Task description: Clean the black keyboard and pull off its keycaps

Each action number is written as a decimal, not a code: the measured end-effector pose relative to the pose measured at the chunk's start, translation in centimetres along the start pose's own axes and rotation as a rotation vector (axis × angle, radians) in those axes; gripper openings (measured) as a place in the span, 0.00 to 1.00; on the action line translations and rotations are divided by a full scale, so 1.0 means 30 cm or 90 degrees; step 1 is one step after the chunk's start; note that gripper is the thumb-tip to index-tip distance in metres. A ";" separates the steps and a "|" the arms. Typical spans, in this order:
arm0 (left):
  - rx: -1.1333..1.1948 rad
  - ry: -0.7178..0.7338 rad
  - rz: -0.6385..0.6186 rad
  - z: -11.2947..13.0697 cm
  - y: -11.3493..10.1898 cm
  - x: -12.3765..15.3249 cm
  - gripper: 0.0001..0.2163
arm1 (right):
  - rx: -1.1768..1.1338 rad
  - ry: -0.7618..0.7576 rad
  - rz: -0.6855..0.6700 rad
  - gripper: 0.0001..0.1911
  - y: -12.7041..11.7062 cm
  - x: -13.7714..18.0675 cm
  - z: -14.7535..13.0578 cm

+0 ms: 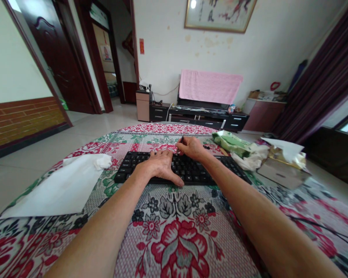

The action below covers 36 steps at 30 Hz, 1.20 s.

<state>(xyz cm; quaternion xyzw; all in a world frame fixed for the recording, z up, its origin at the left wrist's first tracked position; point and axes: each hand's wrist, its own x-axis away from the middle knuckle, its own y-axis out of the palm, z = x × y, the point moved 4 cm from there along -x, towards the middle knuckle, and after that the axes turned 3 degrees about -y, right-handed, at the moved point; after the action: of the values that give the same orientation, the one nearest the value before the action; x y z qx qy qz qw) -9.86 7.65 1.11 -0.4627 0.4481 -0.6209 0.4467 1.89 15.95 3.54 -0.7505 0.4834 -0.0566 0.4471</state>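
Note:
A black keyboard (195, 170) lies across the tablecloth in front of me. My left hand (161, 164) rests on its left-middle keys, fingers spread and thumb stretched toward the front edge. Above the keyboard's back edge, right of the left fingertips, my right hand (191, 147) is closed in a pinch. A small dark thing (181, 139) shows at its fingertips, too small to name. Some of the keys are hidden beneath both hands. Just behind the right wrist lie small black pieces (206, 147).
White paper (60, 185) with a crumpled tissue (102, 161) lies left. At right are a green packet (230, 143), crumpled white tissue (251, 160) and a tissue box (284, 170). Black cables (321, 224) cross the patterned tablecloth (179, 239). Beyond stands a low TV cabinet (197, 115).

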 end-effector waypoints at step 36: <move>0.003 0.000 0.013 0.003 0.000 -0.010 0.63 | 0.160 0.057 0.178 0.09 -0.025 -0.044 0.144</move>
<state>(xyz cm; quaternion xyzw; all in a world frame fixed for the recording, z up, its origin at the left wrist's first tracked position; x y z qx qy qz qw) -9.71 7.93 1.07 -0.4568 0.4516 -0.6174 0.4540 3.92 19.72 1.97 -0.6110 0.5913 -0.0875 0.5190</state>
